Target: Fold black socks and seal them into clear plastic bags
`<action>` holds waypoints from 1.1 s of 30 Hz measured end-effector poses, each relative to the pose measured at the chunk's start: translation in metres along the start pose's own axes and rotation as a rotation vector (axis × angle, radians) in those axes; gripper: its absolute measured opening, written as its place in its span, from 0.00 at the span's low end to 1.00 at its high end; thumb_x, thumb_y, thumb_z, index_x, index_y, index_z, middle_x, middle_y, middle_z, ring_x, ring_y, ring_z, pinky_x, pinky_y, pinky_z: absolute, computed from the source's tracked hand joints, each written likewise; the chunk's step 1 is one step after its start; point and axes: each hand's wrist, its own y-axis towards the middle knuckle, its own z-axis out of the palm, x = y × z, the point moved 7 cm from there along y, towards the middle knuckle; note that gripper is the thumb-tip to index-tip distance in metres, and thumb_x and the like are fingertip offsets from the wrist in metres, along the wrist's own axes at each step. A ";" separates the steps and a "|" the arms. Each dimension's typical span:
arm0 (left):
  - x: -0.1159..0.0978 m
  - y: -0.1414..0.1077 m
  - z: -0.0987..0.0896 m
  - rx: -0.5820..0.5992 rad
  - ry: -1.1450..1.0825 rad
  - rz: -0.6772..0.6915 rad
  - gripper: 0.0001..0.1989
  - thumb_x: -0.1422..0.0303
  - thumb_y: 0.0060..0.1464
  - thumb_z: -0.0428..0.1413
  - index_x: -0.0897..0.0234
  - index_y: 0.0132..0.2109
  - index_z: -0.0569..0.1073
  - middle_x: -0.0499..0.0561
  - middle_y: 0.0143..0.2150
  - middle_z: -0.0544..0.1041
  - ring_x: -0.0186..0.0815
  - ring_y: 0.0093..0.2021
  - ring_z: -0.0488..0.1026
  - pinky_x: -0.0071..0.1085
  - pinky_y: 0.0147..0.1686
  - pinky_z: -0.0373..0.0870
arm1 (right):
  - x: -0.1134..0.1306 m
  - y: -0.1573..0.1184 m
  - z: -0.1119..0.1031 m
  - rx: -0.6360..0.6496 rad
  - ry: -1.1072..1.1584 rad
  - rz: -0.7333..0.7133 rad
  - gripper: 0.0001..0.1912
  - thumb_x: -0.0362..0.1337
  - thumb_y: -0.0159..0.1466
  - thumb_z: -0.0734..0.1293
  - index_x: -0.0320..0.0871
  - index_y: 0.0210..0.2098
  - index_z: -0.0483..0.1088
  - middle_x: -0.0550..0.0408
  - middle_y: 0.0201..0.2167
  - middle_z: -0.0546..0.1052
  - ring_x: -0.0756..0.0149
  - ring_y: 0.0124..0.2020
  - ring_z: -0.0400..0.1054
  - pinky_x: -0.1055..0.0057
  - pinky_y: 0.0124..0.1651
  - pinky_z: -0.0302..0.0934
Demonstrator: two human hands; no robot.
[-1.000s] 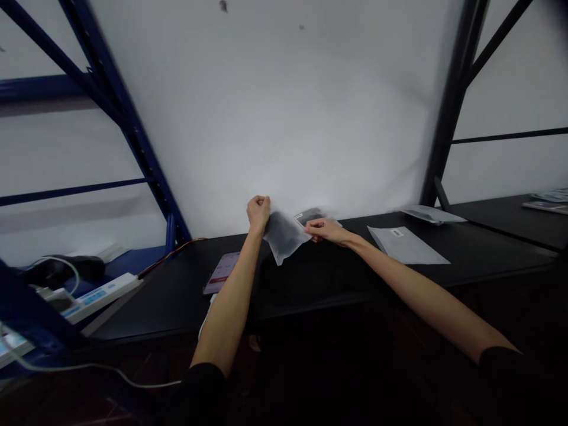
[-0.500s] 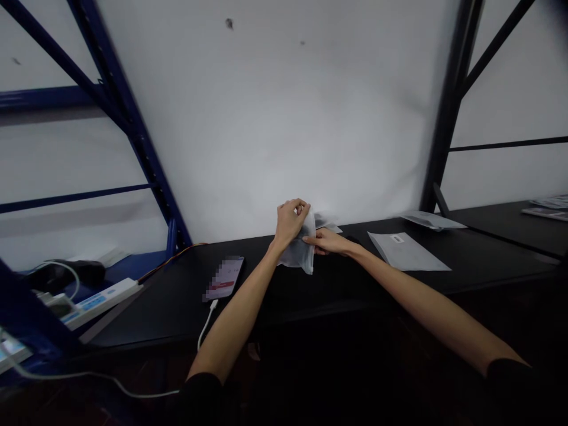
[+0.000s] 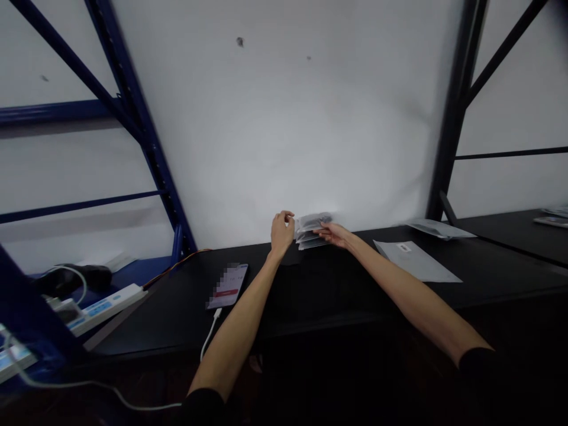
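A translucent plastic bag with dark contents (image 3: 314, 221) lies on top of a small stack of similar bags (image 3: 308, 242) by the wall. My left hand (image 3: 282, 232) is at the top bag's left edge, its fingers curled in a pinch on that edge; the fingertips are partly hidden. From the right, my right hand (image 3: 336, 234) grips the same bag, thumb above and the other fingers stretched beneath it, over the stack.
A flat translucent bag with a label (image 3: 417, 261) lies on the black table (image 3: 310, 302), with another bag (image 3: 439, 228) behind it. On the left are a phone (image 3: 228, 287) with a white cable (image 3: 208, 337) and a power strip (image 3: 106, 307). Blue rack posts (image 3: 151, 142) stand at the left.
The bag I held upright before me now lies flatter, farther back over the stack. Both hands moved toward the wall with it, and my right hand shifted to its right end.
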 end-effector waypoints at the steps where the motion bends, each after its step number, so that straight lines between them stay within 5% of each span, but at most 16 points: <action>1: 0.005 -0.003 0.008 0.055 0.017 -0.014 0.10 0.72 0.62 0.49 0.61 0.47 0.74 0.54 0.43 0.74 0.40 0.47 0.72 0.36 0.53 0.66 | -0.003 0.001 0.000 0.003 -0.008 0.016 0.09 0.34 0.74 0.61 0.40 0.38 0.69 0.46 0.35 0.82 0.73 0.23 0.69 0.82 0.14 0.55; 6: 0.026 -0.016 0.038 0.287 0.032 -0.066 0.15 0.68 0.63 0.52 0.62 0.56 0.71 0.58 0.51 0.71 0.39 0.46 0.74 0.36 0.50 0.70 | -0.011 -0.002 -0.002 0.055 -0.054 0.111 0.15 0.42 0.76 0.59 0.37 0.45 0.72 0.45 0.35 0.82 0.74 0.21 0.71 0.85 0.14 0.58; 15: 0.031 -0.015 0.046 0.394 0.022 -0.021 0.18 0.69 0.63 0.51 0.64 0.58 0.71 0.59 0.54 0.71 0.38 0.44 0.76 0.36 0.49 0.72 | -0.009 -0.018 -0.014 0.258 -0.212 0.314 0.25 0.52 0.74 0.61 0.34 0.43 0.76 0.48 0.30 0.81 0.75 0.20 0.71 0.84 0.18 0.65; 22: 0.017 -0.021 0.045 0.425 0.049 0.041 0.18 0.67 0.63 0.52 0.61 0.58 0.72 0.59 0.57 0.70 0.40 0.49 0.77 0.38 0.54 0.70 | 0.006 -0.043 -0.007 0.418 -0.669 0.211 0.27 0.58 0.67 0.67 0.37 0.35 0.78 0.48 0.26 0.79 0.74 0.20 0.67 0.80 0.19 0.60; 27: -0.026 -0.016 0.019 0.291 0.146 0.245 0.15 0.67 0.64 0.50 0.59 0.56 0.72 0.58 0.53 0.73 0.43 0.49 0.75 0.38 0.51 0.69 | 0.025 -0.043 -0.025 0.492 -1.046 -0.051 0.23 0.56 0.57 0.75 0.40 0.35 0.78 0.53 0.27 0.78 0.69 0.25 0.68 0.73 0.29 0.62; 30: -0.034 -0.020 0.030 0.475 0.178 0.248 0.11 0.64 0.64 0.51 0.58 0.48 0.75 0.54 0.44 0.78 0.41 0.42 0.76 0.37 0.45 0.70 | 0.029 -0.031 -0.054 0.373 -1.282 -0.156 0.18 0.51 0.53 0.76 0.42 0.33 0.77 0.55 0.28 0.77 0.67 0.29 0.67 0.71 0.32 0.60; 33: -0.011 -0.037 0.060 0.798 0.215 0.087 0.10 0.59 0.56 0.59 0.59 0.40 0.77 0.54 0.39 0.80 0.44 0.40 0.77 0.37 0.42 0.71 | 0.024 -0.025 -0.078 0.294 -1.422 -0.150 0.17 0.45 0.50 0.78 0.44 0.36 0.77 0.51 0.37 0.79 0.61 0.36 0.70 0.70 0.36 0.62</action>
